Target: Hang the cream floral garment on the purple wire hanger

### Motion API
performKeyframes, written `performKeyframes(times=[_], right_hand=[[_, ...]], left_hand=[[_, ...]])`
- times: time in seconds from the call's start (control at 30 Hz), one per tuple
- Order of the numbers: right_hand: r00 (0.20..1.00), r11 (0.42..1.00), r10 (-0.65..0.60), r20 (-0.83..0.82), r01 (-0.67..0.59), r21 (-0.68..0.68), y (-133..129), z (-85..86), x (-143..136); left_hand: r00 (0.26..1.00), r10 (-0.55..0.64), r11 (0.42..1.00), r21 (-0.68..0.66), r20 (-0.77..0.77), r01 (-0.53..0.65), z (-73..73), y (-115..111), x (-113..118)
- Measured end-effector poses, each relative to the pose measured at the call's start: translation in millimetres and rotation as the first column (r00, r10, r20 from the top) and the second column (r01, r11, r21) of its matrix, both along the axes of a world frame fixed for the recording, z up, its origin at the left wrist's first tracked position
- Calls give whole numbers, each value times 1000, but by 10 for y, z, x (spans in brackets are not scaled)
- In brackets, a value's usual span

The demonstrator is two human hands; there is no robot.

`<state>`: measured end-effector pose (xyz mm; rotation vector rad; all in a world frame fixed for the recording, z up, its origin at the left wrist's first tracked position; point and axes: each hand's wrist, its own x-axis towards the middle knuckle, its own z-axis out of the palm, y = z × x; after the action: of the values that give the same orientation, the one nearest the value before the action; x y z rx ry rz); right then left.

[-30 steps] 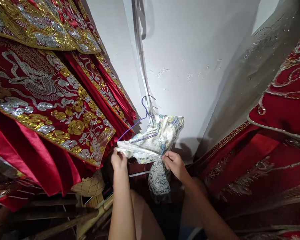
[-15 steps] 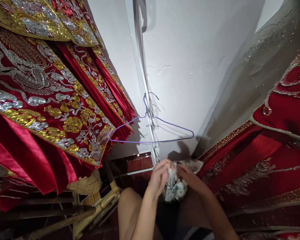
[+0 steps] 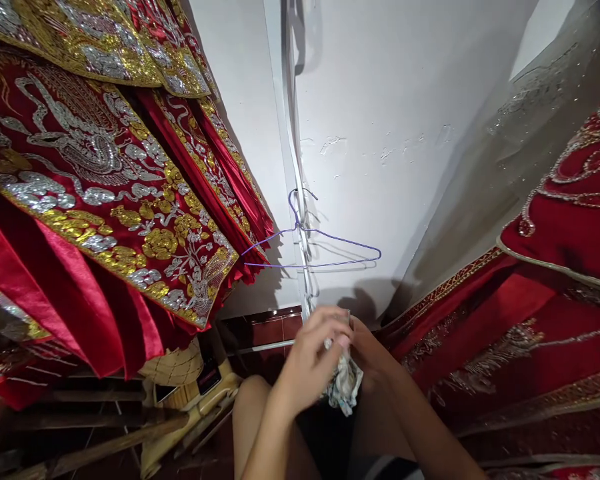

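A crumpled, pale bundle with a dark and greenish pattern (image 3: 346,385) hangs from my hands above my lap; whether it is fabric or paper I cannot tell. My left hand (image 3: 321,350) has its fingers curled over the bundle's top, thumb pressed against it. Close on the other side, my right hand (image 3: 369,350) grips the same bundle, its fingertips partly hidden behind the left. Beyond both hands, a purple wire hanger (image 3: 337,238) with nothing on it hangs by its hook from a pale metal rail (image 3: 289,113) on the white wall.
Red garments with gold and silver sequin embroidery (image 3: 145,200) hang at the left. More red beaded garments (image 3: 540,293) fill the right side, with a clear plastic cover (image 3: 520,127) above them. A wooden chair frame (image 3: 200,413) stands low at the left, near a woven basket-like object (image 3: 175,365).
My left hand has turned over and closed further round the bundle. The bundle is bunched smaller, and both hands are nearer together. The hanger has swung slightly toward the wall.
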<state>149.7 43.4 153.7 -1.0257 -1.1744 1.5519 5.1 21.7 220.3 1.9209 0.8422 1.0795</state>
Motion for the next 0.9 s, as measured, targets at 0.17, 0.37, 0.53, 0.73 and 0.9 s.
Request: performKeyframes(times=[0.17, 0.37, 0.53, 0.73, 0.9], right_hand=[[836, 849, 529, 144, -523, -78, -10, 486, 134], [882, 908, 205, 424, -334, 254, 247, 853, 651], [877, 846, -369, 309, 179, 502, 774, 662, 539], [908, 871, -276, 315, 98, 481, 1429, 230, 46], [829, 859, -293, 476, 10, 512, 1411, 23, 92]], left_hand=[[991, -104, 993, -65, -82, 98, -212, 283, -313], [885, -201, 953, -292, -420, 78, -805, 321, -750], [879, 195, 972, -37, -435, -233, -656, 497, -1286], [656, 500, 811, 40, -565, -584, -441, 604, -1673], [525, 684, 642, 77, -506, -763, -494, 579, -1826]])
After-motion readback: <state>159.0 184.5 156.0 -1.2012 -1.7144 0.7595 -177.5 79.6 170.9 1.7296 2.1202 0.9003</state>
